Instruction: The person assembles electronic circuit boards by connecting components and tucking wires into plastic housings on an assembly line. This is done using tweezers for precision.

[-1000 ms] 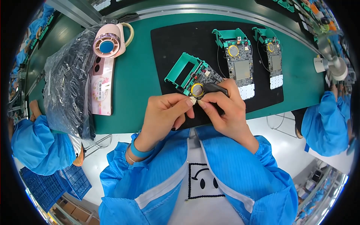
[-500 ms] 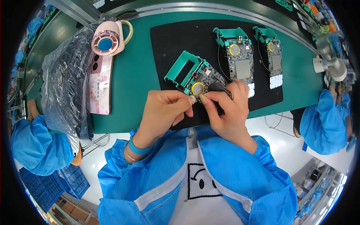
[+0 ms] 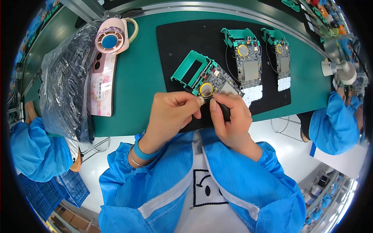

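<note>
A circuit board [image 3: 221, 81] with a green plastic frame [image 3: 190, 70] lies tilted on a black mat [image 3: 186, 35]. On it sits a round coin cell [image 3: 206, 89] with a yellow rim. My left hand [image 3: 173, 118] is closed in a pinch at the board's near edge, just below the coin cell; a tiny whitish bit shows at its fingertips, too small to name. Beside it, my right hand [image 3: 233, 120] is closed round a dark, smooth, rounded object [image 3: 225, 113], mostly hidden by the fingers. Its fingertips are at the board's near edge.
Two similar boards, one nearer [image 3: 248, 70] and one farther right [image 3: 283, 62], lie on the mat. Leftward on the green table [image 3: 136, 77] are a pink handheld fan [image 3: 112, 37], a pink phone [image 3: 103, 87] and a clear plastic bag [image 3: 64, 85] of dark items. People in blue sleeves sit either side.
My right hand has moved down and left, drawing the dark object from above the board to its near edge. More of the board is uncovered. My left hand stays almost still.
</note>
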The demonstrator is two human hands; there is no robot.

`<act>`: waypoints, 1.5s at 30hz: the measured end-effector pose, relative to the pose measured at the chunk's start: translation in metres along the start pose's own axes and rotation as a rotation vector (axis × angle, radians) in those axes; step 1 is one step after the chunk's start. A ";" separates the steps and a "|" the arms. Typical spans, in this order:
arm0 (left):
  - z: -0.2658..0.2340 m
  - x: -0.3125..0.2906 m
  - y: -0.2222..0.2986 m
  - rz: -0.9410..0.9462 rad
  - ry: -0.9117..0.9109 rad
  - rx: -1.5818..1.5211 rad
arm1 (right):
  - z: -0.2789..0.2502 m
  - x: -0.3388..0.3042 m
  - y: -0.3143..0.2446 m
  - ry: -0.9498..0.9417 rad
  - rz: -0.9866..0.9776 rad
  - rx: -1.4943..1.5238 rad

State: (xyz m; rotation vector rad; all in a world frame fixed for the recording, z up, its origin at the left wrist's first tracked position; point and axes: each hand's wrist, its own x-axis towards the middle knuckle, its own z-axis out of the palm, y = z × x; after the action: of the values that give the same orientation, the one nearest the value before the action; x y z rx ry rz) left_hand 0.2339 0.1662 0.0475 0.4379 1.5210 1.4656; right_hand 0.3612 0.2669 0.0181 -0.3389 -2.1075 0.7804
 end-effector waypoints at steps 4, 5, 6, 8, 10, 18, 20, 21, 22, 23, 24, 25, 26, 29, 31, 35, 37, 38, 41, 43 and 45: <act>-0.001 0.000 -0.001 -0.015 0.006 0.004 | 0.001 -0.002 -0.001 0.001 0.028 0.010; -0.001 0.000 -0.001 -0.022 0.007 0.029 | 0.001 -0.002 -0.001 -0.004 0.036 0.010; -0.002 0.000 -0.002 -0.029 0.007 0.054 | 0.002 -0.003 -0.001 -0.006 0.038 0.011; 0.001 -0.001 -0.001 -0.017 0.022 0.058 | 0.002 -0.004 -0.001 0.000 0.044 0.006; 0.001 -0.001 -0.002 -0.007 0.038 0.063 | 0.002 -0.003 0.000 -0.003 0.045 0.016; 0.000 0.001 -0.002 -0.017 0.015 0.029 | 0.003 0.003 -0.001 -0.014 -0.008 -0.047; 0.003 0.000 0.000 -0.017 0.034 0.027 | 0.002 0.003 -0.001 -0.047 0.023 -0.027; 0.004 -0.001 0.000 -0.017 0.055 0.024 | 0.002 0.001 -0.001 -0.044 0.023 -0.028; 0.005 -0.001 0.000 -0.015 0.052 0.026 | 0.004 -0.001 0.000 -0.006 0.049 0.007; 0.004 -0.001 0.000 -0.012 0.046 0.041 | 0.004 -0.002 0.001 0.032 0.075 0.042; 0.004 -0.001 0.001 -0.010 0.039 0.056 | 0.003 0.000 0.001 0.035 0.074 0.040; 0.005 -0.001 0.000 -0.012 0.039 0.058 | 0.002 0.002 -0.001 0.020 0.054 -0.008; 0.006 -0.001 0.000 -0.010 0.049 0.049 | 0.002 0.002 -0.002 0.005 0.035 -0.056; 0.005 -0.002 -0.001 -0.010 0.055 0.056 | 0.002 0.004 -0.003 -0.013 -0.002 -0.083; 0.005 -0.002 -0.001 -0.008 0.053 0.070 | 0.000 0.004 -0.001 -0.012 0.038 -0.023; 0.006 -0.003 -0.004 0.014 0.058 0.048 | 0.000 -0.003 -0.002 0.088 0.176 0.048; 0.005 -0.004 -0.005 0.034 0.055 0.062 | 0.001 -0.004 0.001 0.141 0.169 0.035; 0.005 -0.004 -0.004 0.048 0.035 0.048 | 0.001 -0.004 0.001 0.140 0.167 0.036; 0.001 -0.003 -0.007 0.066 0.002 0.037 | 0.001 -0.003 0.001 0.114 0.166 0.025; 0.000 -0.002 -0.009 0.068 -0.010 0.040 | 0.003 -0.002 0.003 0.106 0.141 0.038; 0.002 -0.003 -0.009 0.055 0.005 0.033 | 0.004 -0.002 0.005 0.093 0.125 0.043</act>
State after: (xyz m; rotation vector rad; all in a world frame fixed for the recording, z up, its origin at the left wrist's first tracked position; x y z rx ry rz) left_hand 0.2399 0.1632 0.0412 0.5002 1.5496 1.4867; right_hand 0.3591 0.2678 0.0122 -0.4785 -1.9943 0.8647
